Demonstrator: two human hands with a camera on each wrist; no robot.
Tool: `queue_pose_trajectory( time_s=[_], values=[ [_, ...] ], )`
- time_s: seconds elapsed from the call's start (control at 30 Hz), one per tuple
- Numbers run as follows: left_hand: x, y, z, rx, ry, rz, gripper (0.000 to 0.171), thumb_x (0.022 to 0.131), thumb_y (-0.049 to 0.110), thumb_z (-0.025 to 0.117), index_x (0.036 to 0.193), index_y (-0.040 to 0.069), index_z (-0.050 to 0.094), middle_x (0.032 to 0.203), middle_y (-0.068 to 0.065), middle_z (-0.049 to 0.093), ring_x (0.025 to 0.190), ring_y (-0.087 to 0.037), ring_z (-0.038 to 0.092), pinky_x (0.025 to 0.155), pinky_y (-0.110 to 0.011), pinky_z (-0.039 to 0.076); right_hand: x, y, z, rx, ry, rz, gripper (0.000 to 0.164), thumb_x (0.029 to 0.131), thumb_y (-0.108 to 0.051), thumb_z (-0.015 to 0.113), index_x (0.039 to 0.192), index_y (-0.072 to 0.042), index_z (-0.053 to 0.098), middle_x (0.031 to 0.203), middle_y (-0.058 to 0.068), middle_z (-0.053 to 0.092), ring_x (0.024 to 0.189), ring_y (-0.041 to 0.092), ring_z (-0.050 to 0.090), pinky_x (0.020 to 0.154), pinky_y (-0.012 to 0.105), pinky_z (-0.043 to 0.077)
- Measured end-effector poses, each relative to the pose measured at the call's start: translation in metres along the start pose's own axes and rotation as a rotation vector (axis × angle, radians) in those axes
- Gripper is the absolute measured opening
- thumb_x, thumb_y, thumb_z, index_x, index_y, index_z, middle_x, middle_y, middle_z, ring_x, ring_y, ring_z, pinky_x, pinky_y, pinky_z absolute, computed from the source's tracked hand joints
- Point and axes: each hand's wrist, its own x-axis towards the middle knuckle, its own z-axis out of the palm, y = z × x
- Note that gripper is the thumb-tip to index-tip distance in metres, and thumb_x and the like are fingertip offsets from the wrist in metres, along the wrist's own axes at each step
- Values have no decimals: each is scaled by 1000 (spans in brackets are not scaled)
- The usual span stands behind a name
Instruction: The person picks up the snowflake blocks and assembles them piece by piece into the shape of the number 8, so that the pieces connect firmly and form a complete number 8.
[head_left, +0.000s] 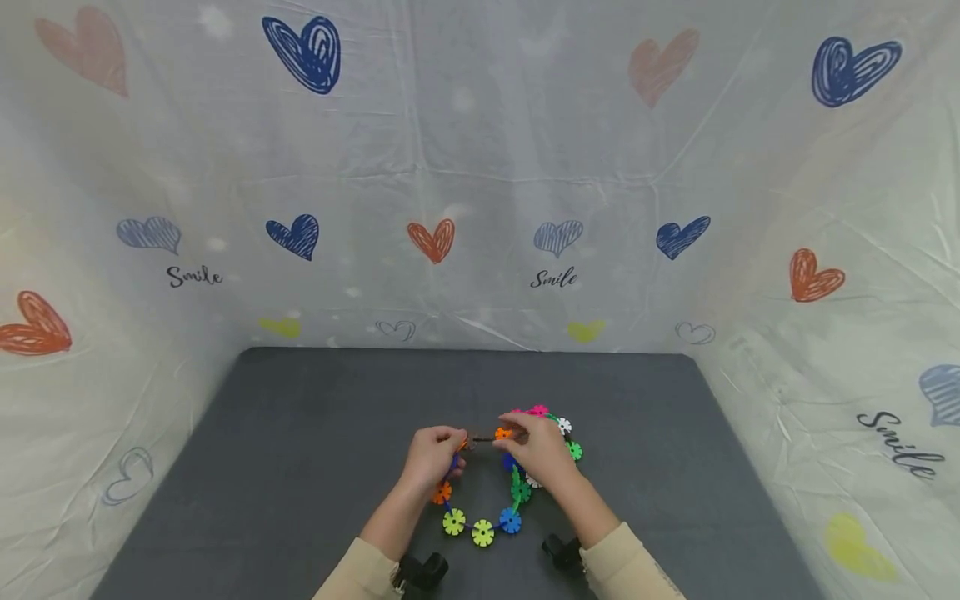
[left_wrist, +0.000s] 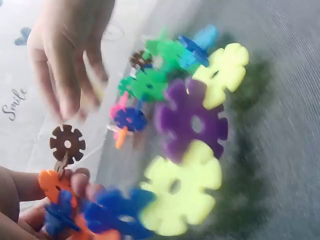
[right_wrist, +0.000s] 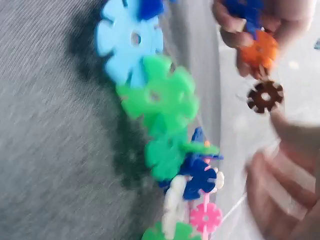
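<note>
My left hand [head_left: 435, 457] grips one end of a colourful chain of notched plastic snowflake discs, its fingers around an orange disc [left_wrist: 54, 185] and the blue disc beside it. A brown snowflake disc [left_wrist: 67, 144] sticks out at that end, joined to the orange one by another brown disc. My right hand [head_left: 536, 446] hovers by it, fingers loosely spread and blurred, a fingertip right at the brown disc's edge in the right wrist view. Yellow discs [head_left: 483, 532], a purple disc [left_wrist: 194, 120] and a light blue disc [right_wrist: 131, 42] follow along the loop.
The chain's far part, with green discs [head_left: 574, 451], a pink disc [head_left: 539, 410] and a white disc [head_left: 565, 426], lies curved on the dark grey table [head_left: 315, 500] beyond my right hand. A pale curtain [head_left: 480, 125] printed with hearts surrounds the table at the back and sides.
</note>
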Motion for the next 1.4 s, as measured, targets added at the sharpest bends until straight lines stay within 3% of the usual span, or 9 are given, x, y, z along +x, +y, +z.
queue_pose_trajectory(
  time_s=[0.13,0.27,0.37,0.53,0.67,0.8,1.13,1.4],
  values=[
    [5,-5,1,25,-6,37,27,103,17,58,124,3,68,102,-16,68,73,-26,65,63,-36,55,-8,3,4,-302,-73,156,43,79,-48,84,100,-12,72,81,-2,68,70,15,62,64,35,52],
    [10,-8,1,130,-88,133,32,99,19,65,129,9,66,103,-14,67,79,-28,63,66,-36,51,-16,3,15,-443,-150,178,47,76,-48,86,102,-10,75,86,5,72,76,25,66,69,44,51],
    [12,-11,1,269,-124,239,32,94,20,73,125,12,69,105,-9,68,80,-22,60,66,-34,49,-18,5,19,-470,-131,150,43,78,-39,87,108,-11,76,99,7,75,89,28,70,78,49,52],
    [12,-16,5,523,-8,364,22,90,21,78,110,20,73,93,3,71,68,-11,55,60,-30,47,-16,7,16,-468,-102,76,38,79,-34,87,108,-12,78,104,6,76,96,28,70,86,51,52],
    [9,-17,6,659,24,443,18,89,23,79,107,23,76,88,7,68,68,-7,53,62,-27,46,-16,7,14,-410,-105,32,35,80,-29,87,109,-13,78,107,8,75,104,30,68,97,58,47],
    [5,-16,8,743,32,491,10,89,27,79,99,27,81,90,9,61,70,-6,50,62,-25,43,-17,8,12,-382,-119,-15,33,80,-28,86,109,-14,78,106,7,75,103,29,67,94,55,47],
    [4,-21,12,791,105,560,4,83,22,84,86,24,84,90,9,70,79,-11,63,72,-32,54,-15,10,10,-360,-167,-162,33,83,-29,84,111,-14,78,102,0,73,98,21,65,86,45,47],
    [2,-22,14,693,156,492,5,81,18,85,84,21,83,85,5,77,82,-16,71,75,-40,57,-15,13,9,-327,-122,-217,33,82,-29,85,110,-14,77,101,-1,73,98,20,65,90,47,48]
  ],
)
